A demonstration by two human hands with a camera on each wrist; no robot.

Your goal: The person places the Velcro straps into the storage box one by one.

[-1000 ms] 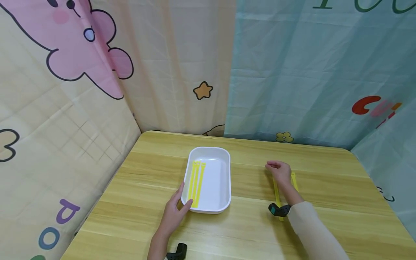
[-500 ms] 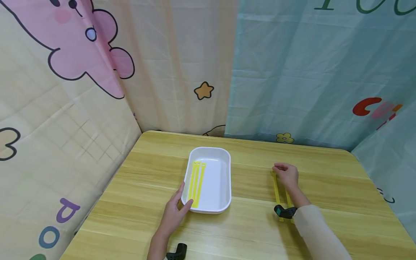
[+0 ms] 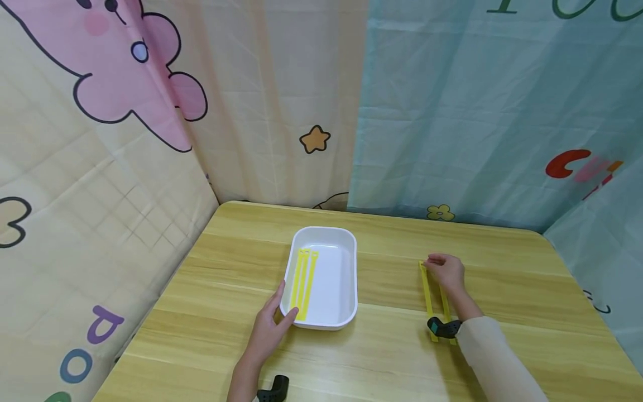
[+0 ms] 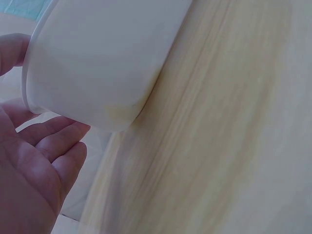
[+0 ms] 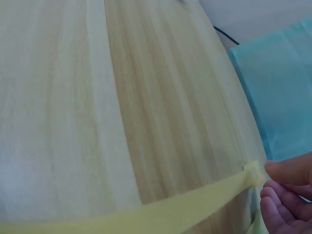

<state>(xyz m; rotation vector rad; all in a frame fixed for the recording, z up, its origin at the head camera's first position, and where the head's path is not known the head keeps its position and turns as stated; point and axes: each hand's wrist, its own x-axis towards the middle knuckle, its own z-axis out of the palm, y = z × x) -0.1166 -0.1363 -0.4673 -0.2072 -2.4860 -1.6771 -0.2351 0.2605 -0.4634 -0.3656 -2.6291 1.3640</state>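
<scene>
A white rectangular tray (image 3: 341, 279) stands left of the table's middle, three flat yellow cable ties (image 3: 308, 285) with slotted heads lying side by side in it. My left hand (image 3: 269, 329) holds the tray's near left corner, thumb over the rim. On the right, my right hand (image 3: 449, 273) is over two more yellow ties lying lengthwise on the table. The slotted head of the left tie (image 5: 253, 173) is right beside its fingertips, and nothing shows between thumb and fingers. The other tie (image 3: 445, 304) has its upper end hidden under this hand.
The wooden table (image 3: 382, 357) reaches back to printed curtains (image 3: 482, 111) behind it and at both sides. Black wrist cameras (image 3: 439, 328) sit on both wrists; the right one overlaps the lower parts of the loose ties.
My right hand has moved a little to the right and slightly toward me, uncovering the head of the left loose tie. The left hand and tray stay in place.
</scene>
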